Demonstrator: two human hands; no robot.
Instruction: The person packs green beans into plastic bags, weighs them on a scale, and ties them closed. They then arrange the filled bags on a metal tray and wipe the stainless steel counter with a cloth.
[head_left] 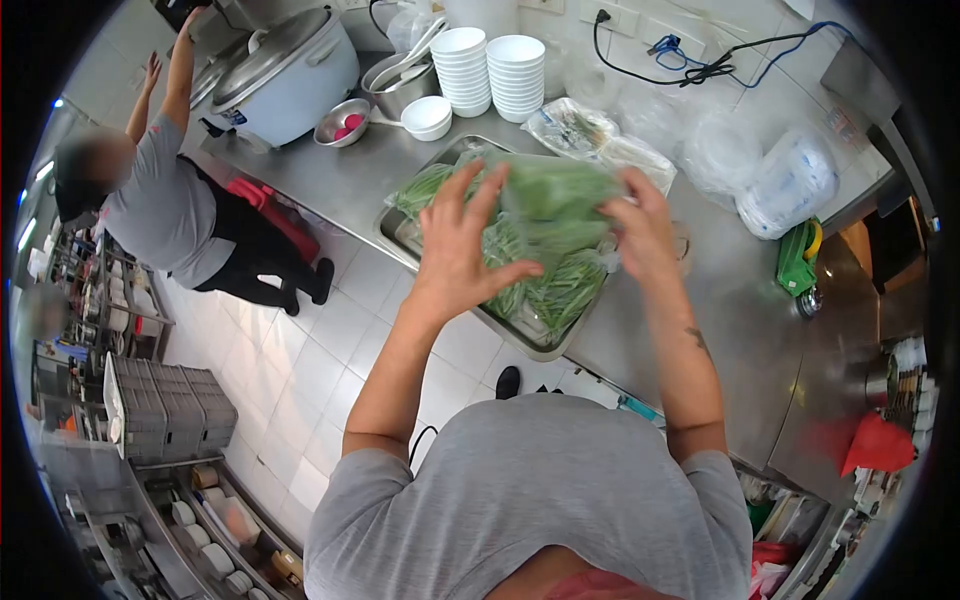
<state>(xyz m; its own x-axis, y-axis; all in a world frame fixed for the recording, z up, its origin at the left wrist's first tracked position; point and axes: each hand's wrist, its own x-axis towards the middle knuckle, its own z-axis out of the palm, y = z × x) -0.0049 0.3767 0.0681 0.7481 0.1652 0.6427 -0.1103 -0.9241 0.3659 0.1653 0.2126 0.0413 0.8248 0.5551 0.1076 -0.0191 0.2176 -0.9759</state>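
A clear plastic bag of green vegetables (562, 200), blurred by motion, is above a steel tray (545, 350) on the counter. My right hand (640, 222) grips the bag at its right side, fingers closed on the plastic. My left hand (462, 240) is at the bag's left side with its fingers spread and the thumb pointing right. Whether its fingertips touch the bag is unclear. In the tray beneath lie more bagged greens (555, 295), partly hidden by my hands and the raised bag.
Behind the tray stand stacked white bowls (462, 75), a steel bowl with pink items (342, 123) and a large cooker (285, 85). Plastic packs (785, 185) and a green tape dispenser (797, 258) lie right. Another person (170, 205) stands at the left, arms raised.
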